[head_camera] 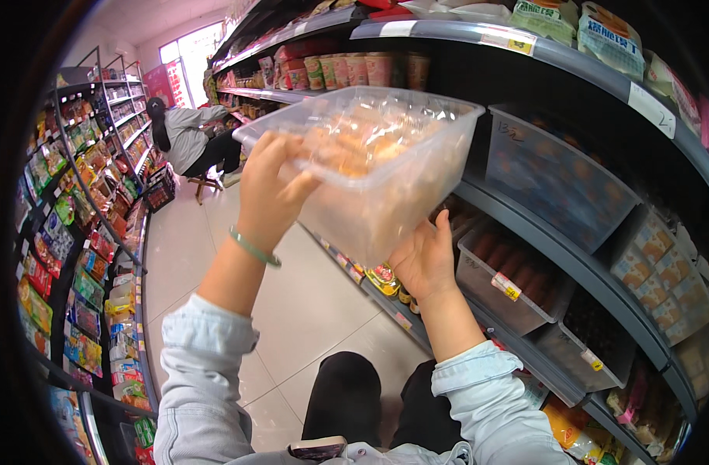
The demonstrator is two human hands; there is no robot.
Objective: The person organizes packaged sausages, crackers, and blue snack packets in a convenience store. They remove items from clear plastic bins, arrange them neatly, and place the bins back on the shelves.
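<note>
A translucent plastic bin (383, 215) hangs tilted in front of me, off the shelf. Inside it lie several clear-wrapped, pale orange snack packs (366, 136). My left hand (279, 174) grips the bin's near left rim, thumb outside and fingers hooked over the edge. Under the bin's lower right corner, my right hand (424, 256) supports it with the palm up and thumb raised. A green bangle (254, 249) circles my left wrist. Both my light denim sleeves are rolled up.
At right, curved grey shelves (540, 232) carry more bins, among them a large one (555, 174) and a lower one (499, 279). Paper cups (354, 70) line the shelf behind. Racks of snack bags (87, 232) flank the tiled aisle (296, 302). A person (185, 136) sits on a stool farther along.
</note>
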